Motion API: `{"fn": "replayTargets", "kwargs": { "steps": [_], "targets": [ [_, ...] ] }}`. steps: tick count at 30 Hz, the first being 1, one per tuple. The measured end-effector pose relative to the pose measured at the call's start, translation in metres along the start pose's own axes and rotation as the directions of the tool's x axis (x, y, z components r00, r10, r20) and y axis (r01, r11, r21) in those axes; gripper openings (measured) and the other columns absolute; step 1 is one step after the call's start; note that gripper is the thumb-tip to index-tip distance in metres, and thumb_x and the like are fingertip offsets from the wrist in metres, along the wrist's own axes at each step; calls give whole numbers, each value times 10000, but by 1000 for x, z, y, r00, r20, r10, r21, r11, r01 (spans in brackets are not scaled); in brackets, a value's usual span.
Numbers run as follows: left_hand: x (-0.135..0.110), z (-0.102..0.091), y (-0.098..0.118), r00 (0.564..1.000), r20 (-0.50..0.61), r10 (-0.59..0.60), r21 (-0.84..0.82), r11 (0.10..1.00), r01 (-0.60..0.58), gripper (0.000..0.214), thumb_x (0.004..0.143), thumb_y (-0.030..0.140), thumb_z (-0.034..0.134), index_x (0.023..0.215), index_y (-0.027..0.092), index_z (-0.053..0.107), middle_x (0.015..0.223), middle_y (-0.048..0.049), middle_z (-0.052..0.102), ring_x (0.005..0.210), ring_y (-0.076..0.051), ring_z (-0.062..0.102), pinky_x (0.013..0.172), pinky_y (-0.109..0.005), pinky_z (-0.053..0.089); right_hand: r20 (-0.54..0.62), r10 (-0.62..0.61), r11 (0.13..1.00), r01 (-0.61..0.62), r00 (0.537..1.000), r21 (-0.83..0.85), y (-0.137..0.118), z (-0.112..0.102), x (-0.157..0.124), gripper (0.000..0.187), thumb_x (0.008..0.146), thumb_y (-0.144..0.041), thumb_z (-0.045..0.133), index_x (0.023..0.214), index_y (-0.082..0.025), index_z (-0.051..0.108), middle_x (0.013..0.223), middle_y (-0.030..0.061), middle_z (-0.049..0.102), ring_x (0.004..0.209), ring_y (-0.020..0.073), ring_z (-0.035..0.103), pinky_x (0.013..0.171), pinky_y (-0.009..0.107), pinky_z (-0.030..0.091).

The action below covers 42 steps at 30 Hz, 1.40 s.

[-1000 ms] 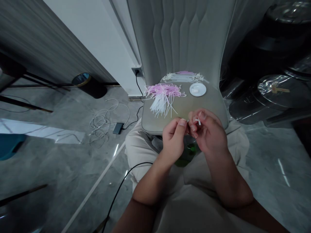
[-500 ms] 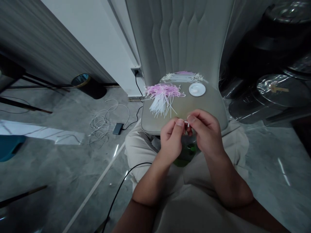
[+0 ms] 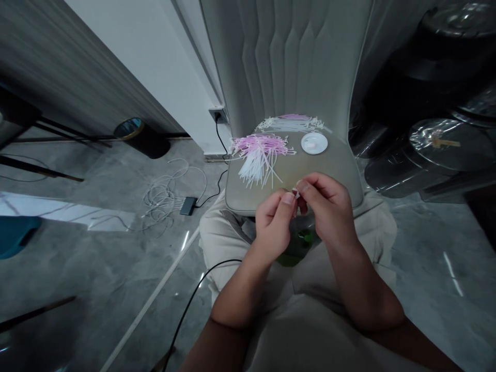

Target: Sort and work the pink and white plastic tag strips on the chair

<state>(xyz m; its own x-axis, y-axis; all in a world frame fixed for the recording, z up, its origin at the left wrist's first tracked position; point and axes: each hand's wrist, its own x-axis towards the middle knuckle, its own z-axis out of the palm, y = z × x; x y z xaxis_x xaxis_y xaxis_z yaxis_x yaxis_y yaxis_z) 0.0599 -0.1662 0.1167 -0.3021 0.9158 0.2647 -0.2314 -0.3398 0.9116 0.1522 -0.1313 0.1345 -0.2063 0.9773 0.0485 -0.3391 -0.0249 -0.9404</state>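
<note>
between the hands [image 3: 273,225] [image 3: 327,209], a tiny white strip [image 3: 296,194] is half hidden.

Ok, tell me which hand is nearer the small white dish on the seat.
The right hand is nearer, just below the small white dish and not touching it; the left hand is farther, below and to the dish's left.

Short white plastic strip [image 3: 296,194], pinched between left hand [image 3: 273,225] and right hand [image 3: 329,209], tiny, slightly tilted, loose thin pink and white strips [image 3: 260,157] in a fanned heap, paler strips [image 3: 290,123] in a band behind, small round white dish [image 3: 314,143] just beside, all on the padded chair seat [image 3: 321,170]
</note>
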Motion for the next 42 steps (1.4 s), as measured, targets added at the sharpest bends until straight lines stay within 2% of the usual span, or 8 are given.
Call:
{"fn": "replayTargets", "kwargs": {
  "steps": [6, 9, 20, 25, 32, 37, 42],
  "targets": [
    [1, 0, 1, 999, 0, -50, 16, 999, 50, 464, 909, 488, 545, 572, 186, 445, 547, 31, 442, 538, -100, 446, 551, -243, 405, 72, -36, 999, 33, 997, 39, -2, -3, -3, 142, 826, -308, 704, 727, -210, 680, 579, -41, 594, 493, 78, 517, 426, 180, 417],
    [1, -1, 0, 998, -10, -59, 40, 997, 59, 473, 901, 501, 554, 567, 185, 441, 545, 32, 434, 535, -98, 423, 539, -245, 379, 76, -48, 998, 45, 996, 37, -3, -4, -4, 130, 829, -303, 700, 731, -218, 683, 594, -36, 597, 495, 81, 507, 423, 186, 417],
    [1, -4, -3, 999, -30, -42, 67, 997, 44, 458, 909, 481, 554, 576, 181, 460, 550, 34, 413, 539, -97, 380, 528, -254, 317, 100, -65, 995, 58, 993, 76, -1, -7, -4, 120, 841, -296, 696, 743, -226, 691, 609, -33, 593, 498, 75, 496, 432, 179, 409],
    [1, -5, -6, 996, -50, -71, 79, 994, 75, 469, 893, 517, 562, 579, 183, 464, 547, 37, 401, 531, -97, 367, 515, -253, 316, 108, -58, 994, 48, 993, 93, -3, -8, -4, 123, 839, -294, 699, 741, -221, 690, 604, -31, 591, 495, 78, 494, 428, 183, 406],
    [1, -6, -10, 994, -33, -104, 25, 994, 105, 413, 914, 467, 556, 622, 181, 496, 569, 36, 455, 551, -94, 412, 547, -242, 338, 137, -60, 994, 47, 989, 100, 1, -8, -2, 131, 848, -295, 690, 741, -218, 692, 610, -36, 599, 492, 71, 501, 430, 172, 419],
    [0, -5, -9, 996, -62, -64, 75, 995, 68, 459, 896, 510, 559, 589, 180, 470, 556, 37, 418, 549, -98, 385, 535, -245, 322, 139, -61, 994, 48, 988, 96, 4, -9, 1, 131, 856, -283, 685, 742, -216, 689, 594, -47, 598, 492, 57, 507, 436, 146, 420],
    [0, -6, -8, 999, -31, -28, 44, 999, 29, 437, 929, 461, 529, 597, 183, 470, 557, 38, 399, 550, -99, 374, 536, -251, 318, 121, -54, 997, 46, 991, 68, 7, -9, 4, 131, 860, -279, 679, 743, -220, 688, 586, -53, 599, 502, 53, 523, 445, 134, 427]
  ]
}}
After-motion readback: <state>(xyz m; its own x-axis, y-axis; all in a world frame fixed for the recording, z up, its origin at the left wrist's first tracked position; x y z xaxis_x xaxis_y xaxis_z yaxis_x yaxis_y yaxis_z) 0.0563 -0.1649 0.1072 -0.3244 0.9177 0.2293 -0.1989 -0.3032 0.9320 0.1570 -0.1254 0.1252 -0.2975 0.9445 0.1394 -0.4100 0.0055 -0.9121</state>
